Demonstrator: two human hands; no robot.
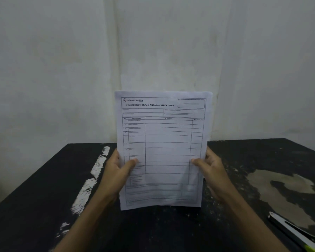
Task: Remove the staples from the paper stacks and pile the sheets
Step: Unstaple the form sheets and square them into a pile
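While your left hand (116,170) and right hand (214,170) each grip the stack (164,139) upright, no staple shows; tool (287,227) idle at 4 o'clock; piling seemingly unstarted.

The left forearm (93,215) and right forearm (247,224) slant up and inward. The left hand (116,171) and right hand (214,170) each pinch a side edge of the upright white printed paper stack (162,142), thumbs in front, fingers behind.

We read only heading on paper stack (167,142); smaller print too blurred. Sheet count: we cannot tell. Fingers of left hand (116,171) and right hand (214,170) mostly hidden behind it. We see long white-and-black tool (295,231) cut off by lower right edge, kind unclear.
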